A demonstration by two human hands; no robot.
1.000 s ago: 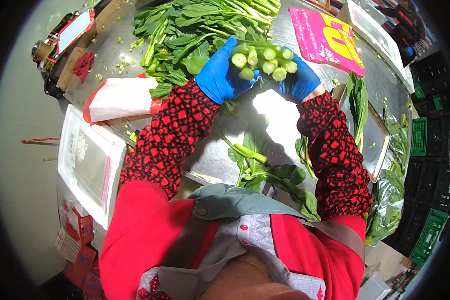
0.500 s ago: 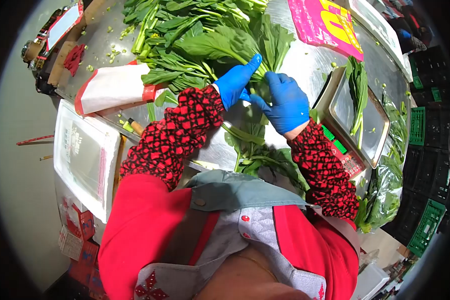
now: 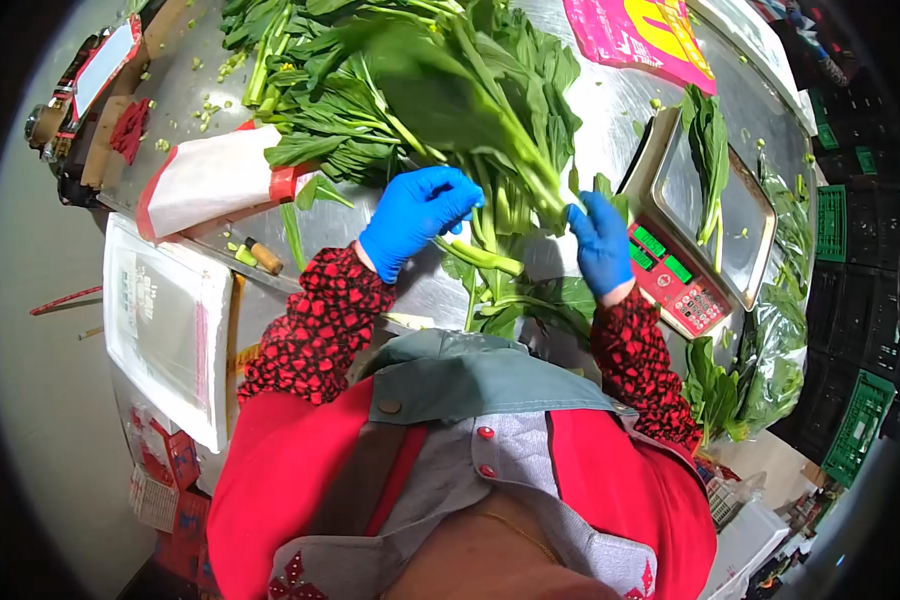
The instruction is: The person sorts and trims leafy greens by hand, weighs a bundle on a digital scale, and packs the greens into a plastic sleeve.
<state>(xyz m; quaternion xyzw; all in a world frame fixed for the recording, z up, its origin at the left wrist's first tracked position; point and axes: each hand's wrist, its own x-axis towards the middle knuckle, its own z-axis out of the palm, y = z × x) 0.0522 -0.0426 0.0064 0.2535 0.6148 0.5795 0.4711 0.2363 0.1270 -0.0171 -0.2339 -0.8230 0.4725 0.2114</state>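
Observation:
My left hand [image 3: 420,222], in a blue glove, is closed with thumb and fingertips pressed together. Whether something small sits in that pinch I cannot make out. My right hand [image 3: 602,243], gloved the same, pinches the pale cut end of a choy sum stalk [image 3: 530,165]. Its large leaf, smeared by motion, points up and left over a heap of choy sum [image 3: 340,125]. Below and between my hands, more choy sum stalks [image 3: 485,258] lie on the metal table [image 3: 602,120], close to my apron.
Right of my right hand stands a red scale [image 3: 680,290] with greens [image 3: 708,150] on its tray. Bagged greens [image 3: 780,330] lie beyond it. A pink bag [image 3: 640,40] is at the back. Left are a white-and-red bag [image 3: 210,180], a wooden handle [image 3: 263,256] and a foam box [image 3: 165,330].
My hands have moved apart: the left drew back and left, the right came nearer and right. The stalk's leaves have swung, and its cut end is now at my right fingertips.

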